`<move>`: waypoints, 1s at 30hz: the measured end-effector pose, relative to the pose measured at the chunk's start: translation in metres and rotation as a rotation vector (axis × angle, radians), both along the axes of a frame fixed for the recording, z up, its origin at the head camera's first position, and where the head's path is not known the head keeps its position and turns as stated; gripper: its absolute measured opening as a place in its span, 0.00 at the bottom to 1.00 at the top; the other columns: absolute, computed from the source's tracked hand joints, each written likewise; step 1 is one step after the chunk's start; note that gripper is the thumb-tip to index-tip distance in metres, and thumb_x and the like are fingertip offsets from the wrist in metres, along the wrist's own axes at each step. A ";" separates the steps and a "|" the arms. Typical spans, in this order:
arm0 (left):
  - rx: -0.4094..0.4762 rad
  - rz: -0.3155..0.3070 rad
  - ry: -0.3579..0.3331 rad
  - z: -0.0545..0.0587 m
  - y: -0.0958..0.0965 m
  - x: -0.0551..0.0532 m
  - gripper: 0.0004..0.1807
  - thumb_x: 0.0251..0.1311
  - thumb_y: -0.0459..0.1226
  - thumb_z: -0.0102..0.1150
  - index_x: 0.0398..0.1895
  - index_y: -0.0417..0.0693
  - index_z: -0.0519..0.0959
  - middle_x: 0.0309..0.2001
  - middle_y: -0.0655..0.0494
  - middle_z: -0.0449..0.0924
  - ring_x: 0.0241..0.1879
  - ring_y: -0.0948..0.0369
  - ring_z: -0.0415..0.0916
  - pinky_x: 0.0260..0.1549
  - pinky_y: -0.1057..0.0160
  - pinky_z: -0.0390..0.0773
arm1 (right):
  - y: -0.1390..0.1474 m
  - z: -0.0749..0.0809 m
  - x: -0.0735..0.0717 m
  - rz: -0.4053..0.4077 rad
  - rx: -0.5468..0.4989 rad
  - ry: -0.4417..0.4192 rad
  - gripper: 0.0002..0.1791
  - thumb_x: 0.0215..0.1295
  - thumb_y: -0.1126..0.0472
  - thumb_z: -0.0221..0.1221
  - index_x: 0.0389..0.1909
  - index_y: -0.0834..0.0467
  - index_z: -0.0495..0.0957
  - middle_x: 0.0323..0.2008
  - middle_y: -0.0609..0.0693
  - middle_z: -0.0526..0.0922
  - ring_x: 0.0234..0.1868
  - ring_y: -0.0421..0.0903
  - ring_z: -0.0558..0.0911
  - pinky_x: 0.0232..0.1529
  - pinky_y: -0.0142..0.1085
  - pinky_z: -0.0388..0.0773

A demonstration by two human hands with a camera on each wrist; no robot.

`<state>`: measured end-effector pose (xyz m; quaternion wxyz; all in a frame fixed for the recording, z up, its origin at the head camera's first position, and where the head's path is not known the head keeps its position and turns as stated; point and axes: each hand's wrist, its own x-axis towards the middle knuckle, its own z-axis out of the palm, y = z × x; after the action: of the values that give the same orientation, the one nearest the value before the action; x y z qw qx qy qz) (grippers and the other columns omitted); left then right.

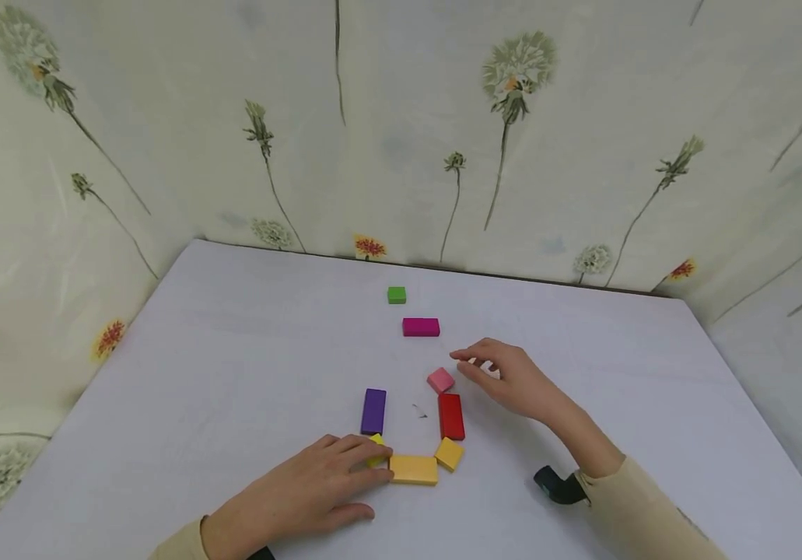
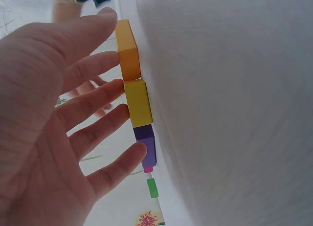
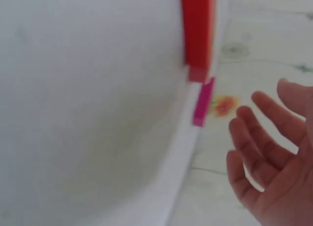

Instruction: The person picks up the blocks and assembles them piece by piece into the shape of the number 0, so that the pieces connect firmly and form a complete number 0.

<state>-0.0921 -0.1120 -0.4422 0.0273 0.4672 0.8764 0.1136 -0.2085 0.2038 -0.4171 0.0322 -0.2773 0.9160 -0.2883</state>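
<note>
My left hand (image 1: 316, 484) lies low over the table with its fingers stretched out, fingertips right at a yellow block (image 2: 139, 102) and a long orange-yellow block (image 1: 413, 470). A purple block (image 1: 373, 411) stretches away beyond the yellow one. On the other side, a small orange-yellow block (image 1: 449, 454), a red block (image 1: 451, 417) and a pink block (image 1: 440, 380) form a line leading away from the long one. Just right of the pink block hovers my right hand (image 1: 513, 379), its fingers loosely bent around nothing. Part of the yellow block is hidden by left fingers in the head view.
Farther back lie a magenta block (image 1: 421, 327) and a green block (image 1: 397, 295). A small dark mark (image 1: 420, 411) shows between the two block lines. The white table (image 1: 246, 334) ends at a hanging flowered cloth (image 1: 393, 140). A black strap device (image 1: 558, 486) sits at the right wrist.
</note>
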 end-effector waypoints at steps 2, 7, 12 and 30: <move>0.007 -0.006 0.012 0.000 0.000 0.000 0.22 0.66 0.53 0.57 0.61 0.62 0.75 0.64 0.60 0.69 0.62 0.60 0.66 0.54 0.56 0.72 | -0.002 0.006 0.021 -0.009 0.039 0.052 0.17 0.67 0.58 0.62 0.55 0.53 0.81 0.47 0.45 0.80 0.46 0.45 0.78 0.45 0.45 0.79; 0.032 -0.025 0.061 0.000 -0.001 0.000 0.22 0.65 0.52 0.59 0.61 0.60 0.76 0.63 0.59 0.70 0.62 0.59 0.66 0.53 0.57 0.73 | -0.010 0.005 0.073 0.004 0.196 0.123 0.20 0.65 0.48 0.63 0.57 0.45 0.80 0.52 0.44 0.78 0.53 0.44 0.75 0.54 0.49 0.73; 0.042 -0.032 0.081 -0.001 -0.001 -0.001 0.22 0.65 0.52 0.59 0.60 0.59 0.76 0.62 0.59 0.71 0.61 0.60 0.67 0.51 0.58 0.73 | -0.019 -0.004 0.109 0.043 0.301 0.161 0.23 0.65 0.40 0.60 0.59 0.41 0.78 0.55 0.43 0.76 0.57 0.43 0.72 0.60 0.49 0.66; 0.038 -0.033 0.068 -0.002 0.000 -0.001 0.22 0.65 0.52 0.59 0.60 0.60 0.76 0.62 0.58 0.71 0.62 0.59 0.67 0.52 0.56 0.73 | -0.035 -0.008 0.138 0.151 0.401 0.071 0.24 0.70 0.36 0.50 0.61 0.41 0.74 0.61 0.45 0.71 0.61 0.48 0.71 0.60 0.53 0.67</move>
<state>-0.0930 -0.1122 -0.4442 -0.0094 0.4854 0.8668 0.1137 -0.0704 0.1684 -0.4253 0.0761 -0.3432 0.9321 -0.0872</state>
